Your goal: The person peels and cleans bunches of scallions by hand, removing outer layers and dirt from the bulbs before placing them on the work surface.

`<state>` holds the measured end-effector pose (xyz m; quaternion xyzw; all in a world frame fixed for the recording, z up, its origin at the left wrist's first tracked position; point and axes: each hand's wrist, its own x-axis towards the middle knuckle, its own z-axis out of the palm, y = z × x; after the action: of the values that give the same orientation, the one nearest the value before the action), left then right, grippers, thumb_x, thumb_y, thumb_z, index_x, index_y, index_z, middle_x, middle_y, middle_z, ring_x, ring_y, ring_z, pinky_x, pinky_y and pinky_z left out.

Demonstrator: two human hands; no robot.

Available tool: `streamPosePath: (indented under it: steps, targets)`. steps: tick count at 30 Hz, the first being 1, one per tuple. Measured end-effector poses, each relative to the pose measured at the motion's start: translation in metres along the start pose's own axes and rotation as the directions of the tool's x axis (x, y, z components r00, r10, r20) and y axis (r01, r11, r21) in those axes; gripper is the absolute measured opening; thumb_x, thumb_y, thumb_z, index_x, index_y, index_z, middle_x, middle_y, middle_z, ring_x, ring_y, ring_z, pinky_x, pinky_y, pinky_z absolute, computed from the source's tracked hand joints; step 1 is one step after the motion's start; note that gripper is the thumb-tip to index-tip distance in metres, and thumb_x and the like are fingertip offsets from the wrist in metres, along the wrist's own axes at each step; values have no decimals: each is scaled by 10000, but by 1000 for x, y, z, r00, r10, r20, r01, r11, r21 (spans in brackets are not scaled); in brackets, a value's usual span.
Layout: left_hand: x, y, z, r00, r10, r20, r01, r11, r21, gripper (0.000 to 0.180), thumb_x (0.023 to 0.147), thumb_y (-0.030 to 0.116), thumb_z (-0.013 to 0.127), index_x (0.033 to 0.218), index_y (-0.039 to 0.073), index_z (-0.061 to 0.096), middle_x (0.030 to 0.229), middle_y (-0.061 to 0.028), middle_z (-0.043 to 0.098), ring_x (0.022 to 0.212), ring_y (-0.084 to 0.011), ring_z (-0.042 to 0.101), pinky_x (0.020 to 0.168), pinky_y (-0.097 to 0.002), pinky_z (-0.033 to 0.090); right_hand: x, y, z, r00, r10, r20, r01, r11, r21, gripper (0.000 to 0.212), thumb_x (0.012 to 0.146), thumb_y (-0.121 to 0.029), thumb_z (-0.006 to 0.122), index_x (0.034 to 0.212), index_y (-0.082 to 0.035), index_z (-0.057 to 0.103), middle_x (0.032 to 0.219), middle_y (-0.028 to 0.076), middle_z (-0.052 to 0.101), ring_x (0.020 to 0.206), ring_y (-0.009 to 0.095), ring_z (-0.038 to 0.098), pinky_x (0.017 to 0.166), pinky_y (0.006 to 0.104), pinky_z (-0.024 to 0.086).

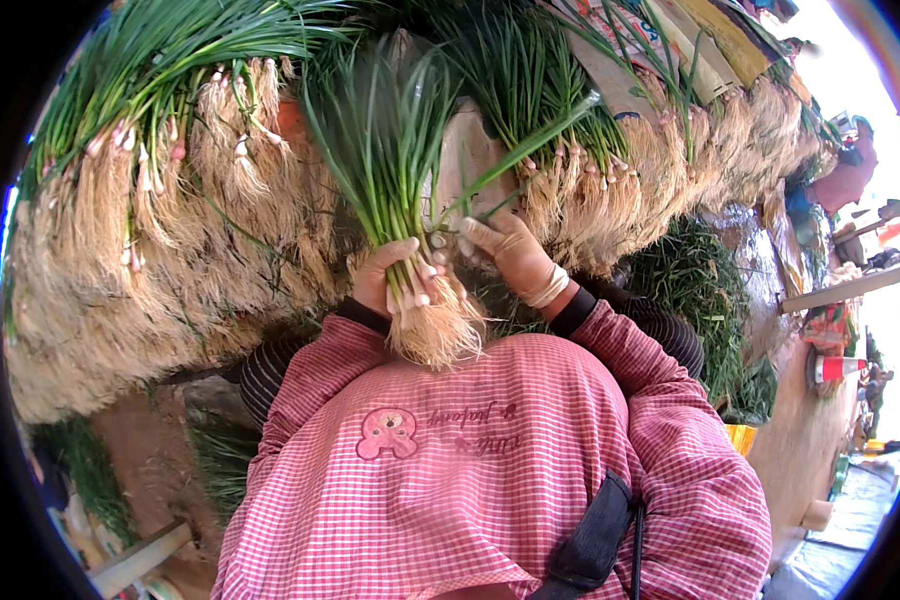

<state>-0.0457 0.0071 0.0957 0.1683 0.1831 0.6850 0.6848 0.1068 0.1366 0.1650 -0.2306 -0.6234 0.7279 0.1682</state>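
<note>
Looking down from the head camera, the person's two bare hands meet just above the chest of a pink checked smock [490, 470]. The left hand [388, 275] is wrapped tight around a bunch of green onions [395, 160], its grip closed about the stalks just above the small white bulbs, with the thumb lying across the front. The bunch stands nearly upright: its long green leaves fan upward and away from the body, while its pale, stringy roots [435, 330] hang below the fist and brush the smock.

The right hand [510, 255] sits just beside the left, touching the same bunch at the bulbs. Its fingers are curled and pinch at a loose stalk [530, 145], a single green leaf that slants up to the right away from the bunch. A few pale rubber bands [552, 287] ring the right wrist, above a dark cuff.

Behind both hands, a long heap of green onions [150, 230] runs across the whole view, laid with tangled tan roots facing the person and leaves pointing away. More of these bundles [690, 140] continue to the right of the hands, with a flat cardboard sheet [610, 70] behind them. A darker pile of loose green leaves [690, 270] lies to the right, beside the right forearm. A black strap [595, 545] crosses the smock low in the picture. An orange and white cone [838, 368] stands well apart at the right edge.
</note>
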Motion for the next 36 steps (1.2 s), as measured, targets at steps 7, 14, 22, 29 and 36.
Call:
streamPosePath:
  steps: [7, 14, 22, 29, 36]
  targets:
    - [-8, 15, 8, 991, 128, 32, -127, 991, -32, 468, 877, 269, 574, 1195, -66, 502, 914, -136, 609, 809, -254, 634, 779, -496, 541, -6, -19, -53, 980, -191, -48, 197, 956, 215, 138, 957, -200, 534, 931, -80, 597, 686, -2, 559, 587, 105, 498, 578, 237, 443]
    - [-5, 0, 14, 994, 101, 41, -99, 994, -41, 669, 869, 275, 568, 1404, -47, 325, 1140, -203, 585, 929, -278, 629, 943, -537, 474, -29, 54, -99, 867, 474, 156, 192, -29, -981, 480, 876, -294, 606, 1244, 2, 516, 1069, 201, 653, 957, 343, 640, 846, 402, 506]
    - [1, -9, 20, 984, 80, 157, -66, 994, -91, 749, 817, 293, 625, 1410, -28, 298, 1437, -227, 362, 1294, -395, 405, 1092, -491, 340, 20, 58, -62, 808, 106, 580, 109, 940, -324, 329, 919, -154, 533, 1200, 17, 540, 896, 33, 598, 734, 106, 539, 640, 270, 463]
    - [-5, -13, 16, 952, 122, 281, -90, 988, -123, 727, 929, 394, 493, 1497, 100, 147, 1542, -128, 197, 1377, -373, 294, 1006, -672, 344, 8, 45, -137, 898, -71, 434, -227, 771, 595, 234, 960, -145, 483, 1088, 3, 612, 808, 33, 615, 693, 126, 565, 649, 261, 467]
    - [-2, -14, 37, 973, 119, 197, -90, 984, -152, 783, 849, 325, 609, 1474, 75, 208, 1481, -169, 302, 1290, -406, 393, 1049, -599, 344, -11, 29, -97, 946, 258, 198, -25, 664, -748, 429, 948, -294, 558, 1258, 2, 545, 1155, 148, 623, 1027, 194, 613, 913, 297, 487]
